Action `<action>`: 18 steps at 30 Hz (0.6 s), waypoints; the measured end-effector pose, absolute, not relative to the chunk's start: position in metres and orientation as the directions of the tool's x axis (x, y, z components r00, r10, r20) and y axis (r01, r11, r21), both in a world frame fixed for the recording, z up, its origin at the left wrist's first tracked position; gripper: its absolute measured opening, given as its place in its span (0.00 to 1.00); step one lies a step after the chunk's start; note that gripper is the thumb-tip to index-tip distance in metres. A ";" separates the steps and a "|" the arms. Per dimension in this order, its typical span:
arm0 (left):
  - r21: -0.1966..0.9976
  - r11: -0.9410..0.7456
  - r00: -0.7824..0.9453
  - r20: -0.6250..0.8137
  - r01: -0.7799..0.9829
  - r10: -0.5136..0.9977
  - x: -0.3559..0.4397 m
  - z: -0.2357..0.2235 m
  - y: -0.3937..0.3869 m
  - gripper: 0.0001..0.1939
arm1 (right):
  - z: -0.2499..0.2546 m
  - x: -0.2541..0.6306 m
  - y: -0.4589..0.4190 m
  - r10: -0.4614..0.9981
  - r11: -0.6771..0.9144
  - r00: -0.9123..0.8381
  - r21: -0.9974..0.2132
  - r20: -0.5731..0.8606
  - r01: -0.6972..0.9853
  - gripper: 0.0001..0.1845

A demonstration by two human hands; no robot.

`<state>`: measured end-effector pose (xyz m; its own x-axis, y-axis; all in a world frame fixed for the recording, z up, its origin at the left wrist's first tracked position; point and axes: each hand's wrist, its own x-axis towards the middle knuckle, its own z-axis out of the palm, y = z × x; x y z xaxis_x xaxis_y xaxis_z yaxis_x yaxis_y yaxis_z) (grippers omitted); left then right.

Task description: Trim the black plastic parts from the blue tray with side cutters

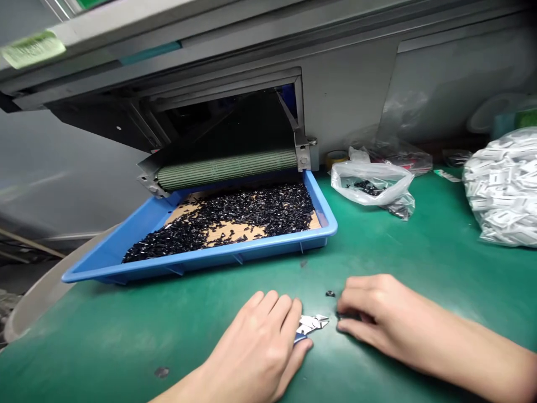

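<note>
Two bare hands rest low in the frame, their forearms entering from the bottom edge and the lower right corner. One, the left hand (262, 344), at bottom centre, is closed around one pair of cutters (310, 323) with blue handles; the silver tips point right, slightly parted. Opposite, right of centre, the right hand (371, 313) is curled, thumb and fingertips close together; something dark shows between them, but whether it is gripped I cannot tell. One small black piece (330, 293) lies just beyond those fingertips, on one green tabletop (201, 341).

Farther out, left of centre, sits one blue tray (251, 250), holding black parts (260, 207) too many to count, scattered over a brown sheet (229, 234). One green ribbed conveyor belt (226, 170) ends above the tray's far side.

Right of the tray are one clear bag (356, 195) with some dark pieces inside and, behind it, one yellow roll (337, 158). At the right edge bulges one large bag of white parts (503, 187), uncountable.

Across the top runs one grey machine frame (260, 42), with one pale green label (33, 49) at upper left.
</note>
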<state>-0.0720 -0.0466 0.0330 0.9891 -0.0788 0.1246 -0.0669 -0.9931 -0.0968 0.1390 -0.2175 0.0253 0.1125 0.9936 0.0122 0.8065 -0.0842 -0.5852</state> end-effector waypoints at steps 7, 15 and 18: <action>-0.104 -0.991 0.979 0.177 -0.080 -0.098 -0.069 0.035 -0.046 0.15 | 0.018 0.136 -0.217 0.997 -0.043 0.076 -0.612 0.027 0.789 0.13; -0.107 -0.992 0.980 0.183 -0.064 -0.083 -0.069 0.036 -0.042 0.14 | 0.021 0.135 -0.217 0.993 -0.049 0.105 -0.657 0.046 0.752 0.13; -0.097 -0.993 0.982 0.169 -0.073 -0.089 -0.068 0.038 -0.042 0.13 | 0.017 0.132 -0.216 0.992 -0.045 0.111 -0.645 0.062 0.763 0.15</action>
<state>-0.0676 -0.0422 0.0384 0.9816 -0.0891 0.1686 -0.0734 -0.9926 -0.0972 0.1322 -0.2164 0.0171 0.1113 0.9918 0.0623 0.7631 -0.0452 -0.6447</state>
